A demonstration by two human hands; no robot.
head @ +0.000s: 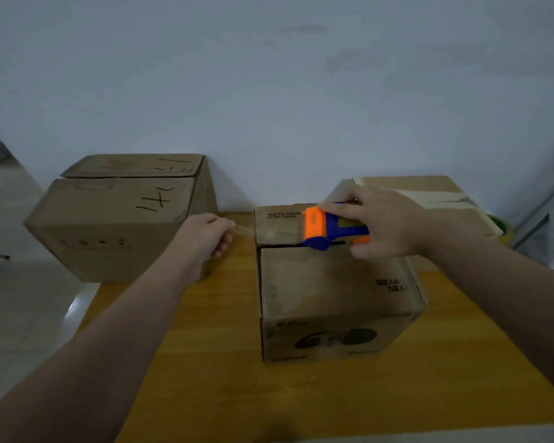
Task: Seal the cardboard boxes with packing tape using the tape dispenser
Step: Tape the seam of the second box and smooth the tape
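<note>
A cardboard box (pixel 333 292) stands on the wooden table (pixel 205 362), its top flaps closed with a dark seam running left to right. My right hand (pixel 378 222) grips an orange and blue tape dispenser (pixel 330 227) resting on the box top at the seam. A strip of clear tape (pixel 247 230) stretches from the dispenser leftward past the box edge. My left hand (pixel 210 235) pinches the free end of that tape, just left of the box.
A larger box (pixel 115 219) with black handwriting stands at the table's left end. Another box (pixel 435 196), with pale tape over its top, sits behind on the right. A green tape roll (pixel 502 230) peeks out beside it. A wall runs behind.
</note>
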